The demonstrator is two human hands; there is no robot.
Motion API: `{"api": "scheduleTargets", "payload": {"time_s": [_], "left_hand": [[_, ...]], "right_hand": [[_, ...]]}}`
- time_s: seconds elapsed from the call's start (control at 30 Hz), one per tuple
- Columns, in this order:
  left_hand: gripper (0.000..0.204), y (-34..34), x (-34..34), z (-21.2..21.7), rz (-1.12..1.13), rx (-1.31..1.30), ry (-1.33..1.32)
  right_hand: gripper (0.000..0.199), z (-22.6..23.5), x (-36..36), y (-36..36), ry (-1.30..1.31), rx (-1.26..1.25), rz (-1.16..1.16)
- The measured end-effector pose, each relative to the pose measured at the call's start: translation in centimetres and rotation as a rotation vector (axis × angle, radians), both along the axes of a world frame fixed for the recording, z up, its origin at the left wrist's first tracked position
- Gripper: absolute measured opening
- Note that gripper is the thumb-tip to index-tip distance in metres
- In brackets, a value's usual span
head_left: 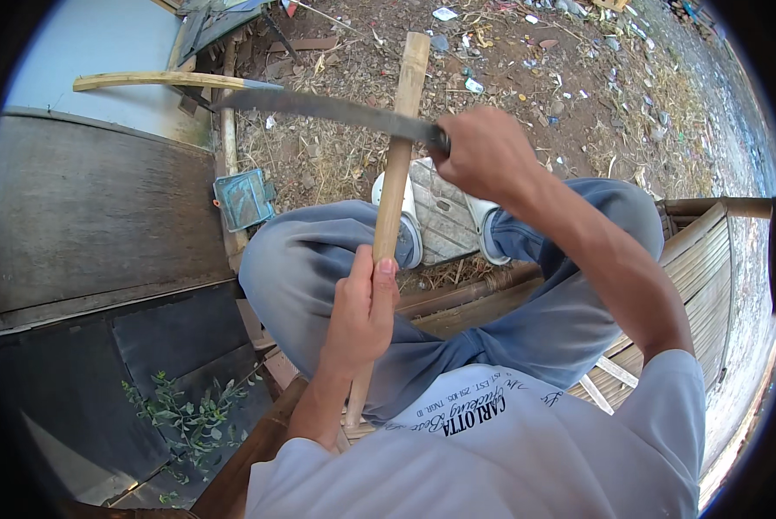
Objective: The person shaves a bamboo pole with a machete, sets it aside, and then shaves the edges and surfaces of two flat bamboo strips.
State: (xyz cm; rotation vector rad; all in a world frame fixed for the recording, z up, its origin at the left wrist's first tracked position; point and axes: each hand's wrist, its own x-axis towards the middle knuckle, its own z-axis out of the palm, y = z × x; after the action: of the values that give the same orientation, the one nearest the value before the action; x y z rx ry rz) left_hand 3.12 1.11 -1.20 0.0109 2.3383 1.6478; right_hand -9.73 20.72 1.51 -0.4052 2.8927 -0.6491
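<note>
My left hand (pixel 360 310) is wrapped round a long, pale bamboo piece (pixel 391 190), thumb lying along it. The piece slants up and away from my lap, its lower end beside my left thigh and its far end out past my feet. In my right hand (pixel 485 157) is the dark handle of a machete (pixel 327 108). Its long grey blade points left and crosses in front of the bamboo's upper part. Whether the edge touches the bamboo I cannot tell.
I sit on a slatted bamboo bench (pixel 698 268), knees apart, white shoes resting on a worn board (pixel 444 212). Beyond lies littered dirt ground (pixel 526 78). To the left are a blue plastic container (pixel 243 201), a wooden panel (pixel 94 208), a yellowish strip (pixel 163 79) and a leafy plant (pixel 189 419).
</note>
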Motion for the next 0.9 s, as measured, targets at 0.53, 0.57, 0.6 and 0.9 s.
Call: {"api": "scheduleTargets", "payload": {"time_s": [0.53, 0.57, 0.6, 0.9], "left_hand": [[0.028, -0.1, -0.7, 1.1, 0.122, 0.411, -0.248], [0.028, 0.0, -0.8, 1.3, 0.122, 0.411, -0.245], [0.031, 0.1, -0.8, 1.7, 0.105, 0.457, -0.275], [0.033, 1.2, -0.9, 0.9, 0.108, 0.41, -0.285]], "right_hand": [[0.035, 2.3, -0.6, 3.6, -0.448, -1.332, -0.53], [0.035, 2.4, -0.3, 3.8, -0.5, -1.311, -0.516], [0.037, 2.4, 0.1, 3.9, -0.483, -1.287, -0.478], [0.027, 2.1, 1.9, 1.9, 0.001, -0.53, -0.247]]}}
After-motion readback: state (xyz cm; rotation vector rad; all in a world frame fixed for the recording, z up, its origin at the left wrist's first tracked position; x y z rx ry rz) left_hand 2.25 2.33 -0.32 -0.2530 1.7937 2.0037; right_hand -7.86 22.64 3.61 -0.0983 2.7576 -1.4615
